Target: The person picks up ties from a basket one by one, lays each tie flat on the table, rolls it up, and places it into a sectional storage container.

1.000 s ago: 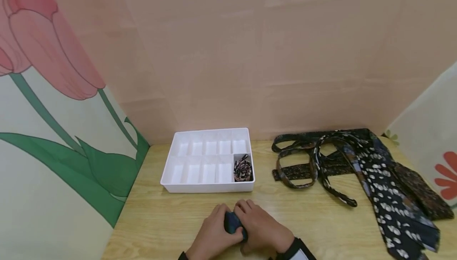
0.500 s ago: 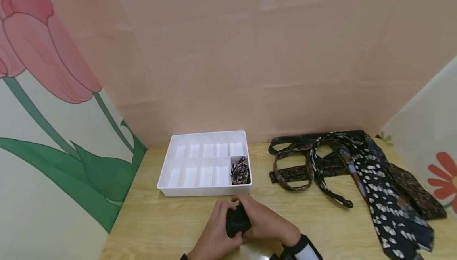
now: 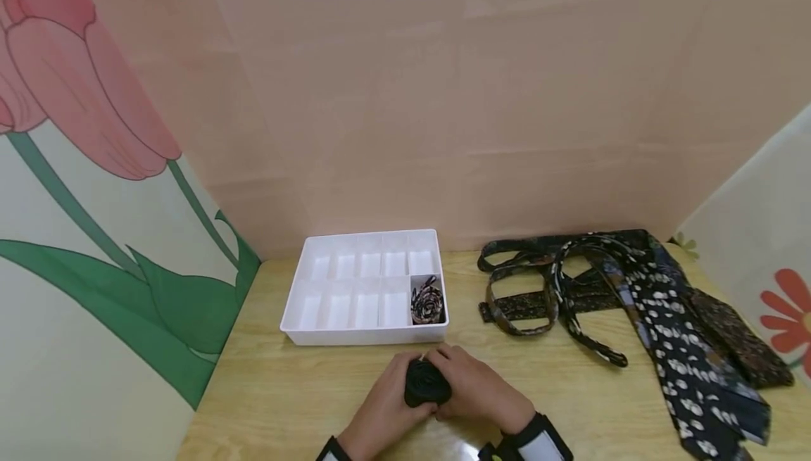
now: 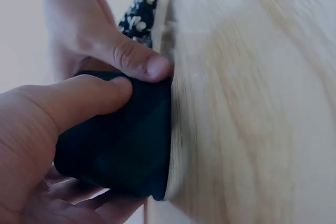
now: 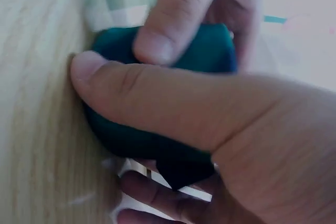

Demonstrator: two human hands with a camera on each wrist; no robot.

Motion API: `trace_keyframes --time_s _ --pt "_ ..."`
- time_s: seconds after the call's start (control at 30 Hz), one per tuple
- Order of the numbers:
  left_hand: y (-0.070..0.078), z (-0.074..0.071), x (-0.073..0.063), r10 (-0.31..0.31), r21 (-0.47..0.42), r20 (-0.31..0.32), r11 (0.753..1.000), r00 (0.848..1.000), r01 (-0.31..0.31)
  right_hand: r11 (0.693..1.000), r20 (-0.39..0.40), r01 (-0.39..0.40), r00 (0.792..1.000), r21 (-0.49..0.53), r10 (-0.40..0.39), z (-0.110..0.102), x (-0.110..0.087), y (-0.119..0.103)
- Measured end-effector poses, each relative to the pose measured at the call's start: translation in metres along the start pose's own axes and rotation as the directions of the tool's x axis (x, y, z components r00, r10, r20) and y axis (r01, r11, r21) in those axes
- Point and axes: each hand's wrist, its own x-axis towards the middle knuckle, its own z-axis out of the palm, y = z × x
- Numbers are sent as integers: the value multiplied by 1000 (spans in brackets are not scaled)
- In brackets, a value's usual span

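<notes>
A dark green-blue necktie (image 3: 426,383), wound into a tight roll, stands on the table between both hands with its spiral end facing up in the head view. My left hand (image 3: 386,401) grips its left side; in the left wrist view the left thumb presses the outer layer of the rolled tie (image 4: 123,140). On the other side my right hand (image 3: 480,392) holds it too, its thumb laid across the roll in the right wrist view. A pointed flap of the tie (image 5: 181,174) sticks out below that thumb. The palms' inner contact is partly hidden.
Behind the hands stands a white divided box (image 3: 364,338), with a rolled patterned tie (image 3: 427,305) in its front right compartment. Several loose ties lie at right, among them a black-and-white one (image 3: 671,348) and a brown one (image 3: 747,341). A backdrop (image 3: 380,116) rises behind the table.
The rolled tie has turned from tilted to upright, so its spiral end now shows. Both hands have shifted and closed in around its sides. Box and loose ties have stayed put.
</notes>
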Motion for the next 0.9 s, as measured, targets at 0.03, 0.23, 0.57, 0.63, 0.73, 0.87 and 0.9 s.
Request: trace_keyframes --time_s 0.03,0.23,0.57,0.63,0.73,0.87,0.9 --pt "-1 0 0 -2 -11 -7 1000 1000 2 1000 14 -2 1000 23 2 0 0 1" --pt "-1 2 -1 9 -61 -40 998 999 -12 988 80 2 997 152 -14 -2 1 2" --pt "-2 2 1 -58 -141 -67 989 996 48 986 38 51 998 162 -57 1 3 3" --pt "-2 4 1 -24 -119 -66 993 998 16 986 32 46 998 162 -51 2 3 5" --pt "1 7 1 17 -81 -66 996 998 -22 986 33 32 999 164 -38 1 3 6" --pt "4 9 4 10 -35 -84 999 996 -13 981 57 12 998 196 -23 -1 4 7" --pt "4 9 4 -4 -33 -89 999 996 1 978 61 9 998 210 -22 -1 4 8"
